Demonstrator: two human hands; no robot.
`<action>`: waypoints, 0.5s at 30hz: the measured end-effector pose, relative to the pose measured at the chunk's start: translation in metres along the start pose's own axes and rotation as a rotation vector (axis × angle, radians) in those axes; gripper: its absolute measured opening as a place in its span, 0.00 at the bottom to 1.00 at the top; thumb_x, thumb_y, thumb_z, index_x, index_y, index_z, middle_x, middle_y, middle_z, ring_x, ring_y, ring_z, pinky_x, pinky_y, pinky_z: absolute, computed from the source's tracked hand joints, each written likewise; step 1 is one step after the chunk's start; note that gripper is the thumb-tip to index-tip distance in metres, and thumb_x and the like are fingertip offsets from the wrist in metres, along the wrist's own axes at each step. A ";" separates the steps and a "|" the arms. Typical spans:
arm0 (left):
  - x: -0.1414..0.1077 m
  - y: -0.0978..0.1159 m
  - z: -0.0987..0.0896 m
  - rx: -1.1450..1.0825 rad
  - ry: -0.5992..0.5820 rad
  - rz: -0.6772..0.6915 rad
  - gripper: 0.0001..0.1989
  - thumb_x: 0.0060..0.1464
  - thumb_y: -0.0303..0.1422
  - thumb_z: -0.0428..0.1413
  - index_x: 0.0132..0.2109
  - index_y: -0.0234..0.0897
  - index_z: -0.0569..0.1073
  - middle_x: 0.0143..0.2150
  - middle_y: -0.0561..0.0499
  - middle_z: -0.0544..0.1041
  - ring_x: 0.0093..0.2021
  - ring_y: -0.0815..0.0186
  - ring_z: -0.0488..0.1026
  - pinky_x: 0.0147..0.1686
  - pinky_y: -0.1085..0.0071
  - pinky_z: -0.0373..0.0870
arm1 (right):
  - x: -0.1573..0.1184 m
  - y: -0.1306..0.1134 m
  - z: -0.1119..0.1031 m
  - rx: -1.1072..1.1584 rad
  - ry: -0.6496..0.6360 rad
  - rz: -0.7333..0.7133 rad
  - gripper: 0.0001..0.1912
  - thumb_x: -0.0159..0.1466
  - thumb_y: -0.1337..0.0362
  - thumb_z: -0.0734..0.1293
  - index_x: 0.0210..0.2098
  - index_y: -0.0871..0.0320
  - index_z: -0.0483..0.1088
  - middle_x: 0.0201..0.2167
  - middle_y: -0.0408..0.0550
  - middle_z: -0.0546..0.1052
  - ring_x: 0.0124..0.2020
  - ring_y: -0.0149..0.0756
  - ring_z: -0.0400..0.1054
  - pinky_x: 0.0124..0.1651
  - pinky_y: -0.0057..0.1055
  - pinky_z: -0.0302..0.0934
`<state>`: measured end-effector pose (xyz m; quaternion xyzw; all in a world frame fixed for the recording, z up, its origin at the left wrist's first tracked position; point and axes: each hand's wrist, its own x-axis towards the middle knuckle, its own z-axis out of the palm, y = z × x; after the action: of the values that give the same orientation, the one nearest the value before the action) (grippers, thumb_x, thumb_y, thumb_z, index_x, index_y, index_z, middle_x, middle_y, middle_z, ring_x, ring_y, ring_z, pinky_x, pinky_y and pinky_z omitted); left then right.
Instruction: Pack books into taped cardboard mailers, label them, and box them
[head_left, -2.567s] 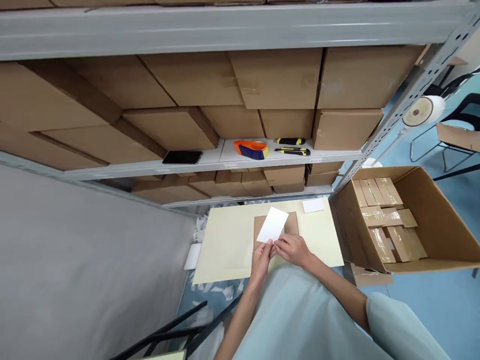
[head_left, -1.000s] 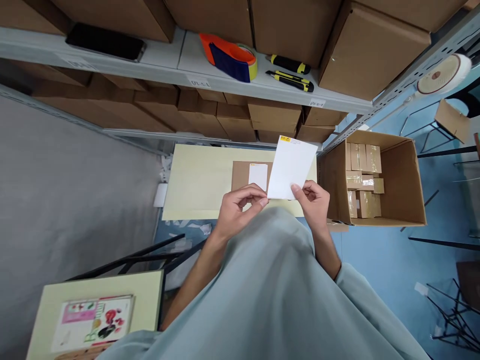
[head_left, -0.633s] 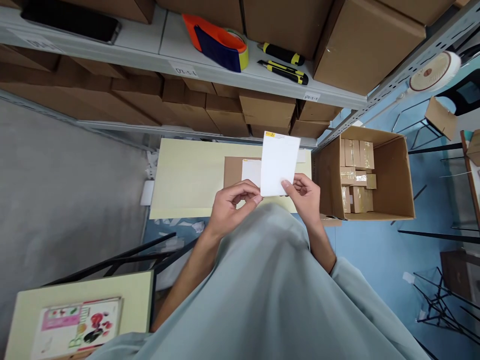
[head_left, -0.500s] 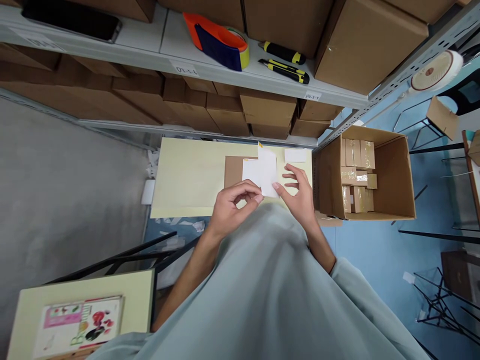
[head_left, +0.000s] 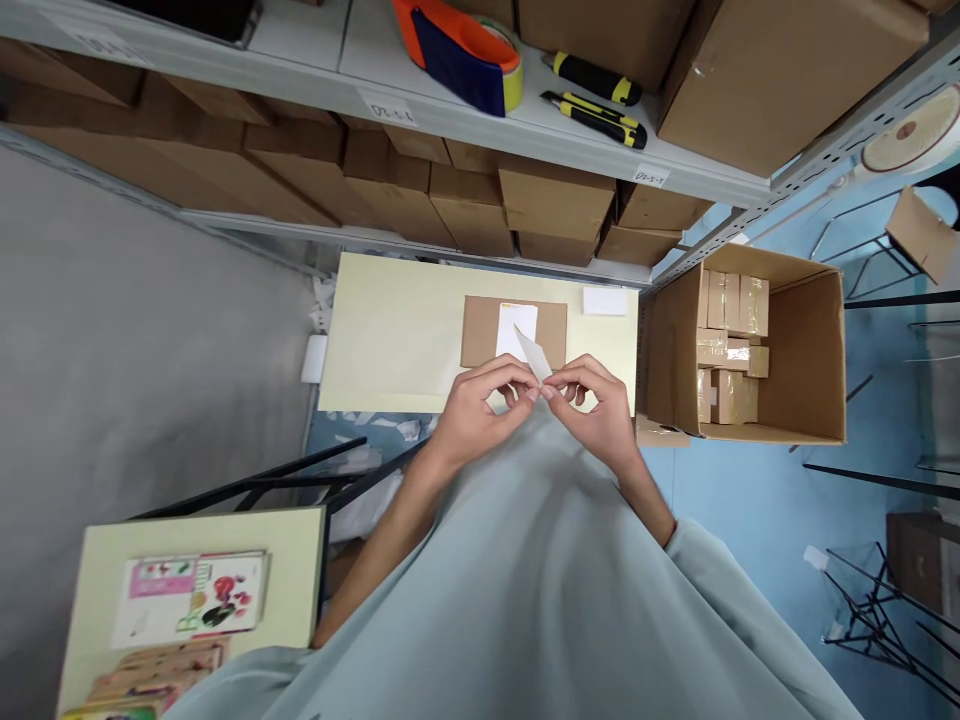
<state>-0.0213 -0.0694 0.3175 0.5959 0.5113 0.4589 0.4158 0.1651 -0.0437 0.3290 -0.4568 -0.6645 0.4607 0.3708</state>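
Note:
Between my two hands, close to my body, a small white sheet of paper [head_left: 532, 354] stands up at a slant. The fingers of my left hand [head_left: 491, 400] pinch its lower edge from the left. From the other side my right hand [head_left: 589, 400] pinches it with thumb and forefinger, and the fingertips of both hands nearly meet. Behind them a flat brown cardboard piece [head_left: 553, 325] lies on the pale yellow table [head_left: 397, 330]. On the cardboard rests another white sheet [head_left: 510, 325], partly hidden by the raised one. A white card [head_left: 604, 300] lies at the table's back right.
An open carton [head_left: 806, 350] holding several small taped boxes stands to the right. Overhead, a shelf [head_left: 465, 120] carries a tape dispenser [head_left: 461, 55], two utility knives [head_left: 596, 100] and brown boxes. A side table [head_left: 289, 540] with a printed box [head_left: 191, 597] is lower left.
My right hand has closed from spread fingers to a pinch on the paper, beside the left. The paper has turned nearly edge-on and dropped lower. The view has shifted slightly.

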 end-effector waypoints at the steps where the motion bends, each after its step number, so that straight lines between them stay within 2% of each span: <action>1: -0.001 0.000 -0.001 0.002 0.000 -0.007 0.07 0.64 0.33 0.60 0.36 0.40 0.79 0.35 0.50 0.80 0.33 0.67 0.75 0.32 0.71 0.72 | 0.001 0.001 0.001 -0.002 -0.007 0.003 0.06 0.70 0.60 0.72 0.37 0.52 0.80 0.34 0.45 0.77 0.31 0.32 0.67 0.33 0.33 0.64; 7: -0.014 -0.008 -0.010 0.004 0.071 -0.100 0.05 0.61 0.29 0.60 0.35 0.39 0.78 0.35 0.51 0.79 0.34 0.68 0.74 0.33 0.72 0.71 | 0.009 0.011 0.013 0.017 -0.032 0.086 0.07 0.69 0.61 0.70 0.33 0.53 0.76 0.32 0.44 0.75 0.29 0.31 0.66 0.32 0.31 0.64; 15: -0.046 -0.029 -0.040 -0.041 0.306 -0.345 0.04 0.57 0.32 0.60 0.33 0.39 0.77 0.34 0.51 0.77 0.33 0.67 0.74 0.35 0.70 0.73 | 0.027 0.024 0.033 0.123 -0.071 0.242 0.07 0.66 0.60 0.70 0.32 0.53 0.74 0.33 0.44 0.75 0.33 0.34 0.68 0.35 0.32 0.65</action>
<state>-0.0695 -0.1100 0.2931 0.4148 0.6531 0.4764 0.4178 0.1329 -0.0231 0.2985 -0.4936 -0.5877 0.5578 0.3161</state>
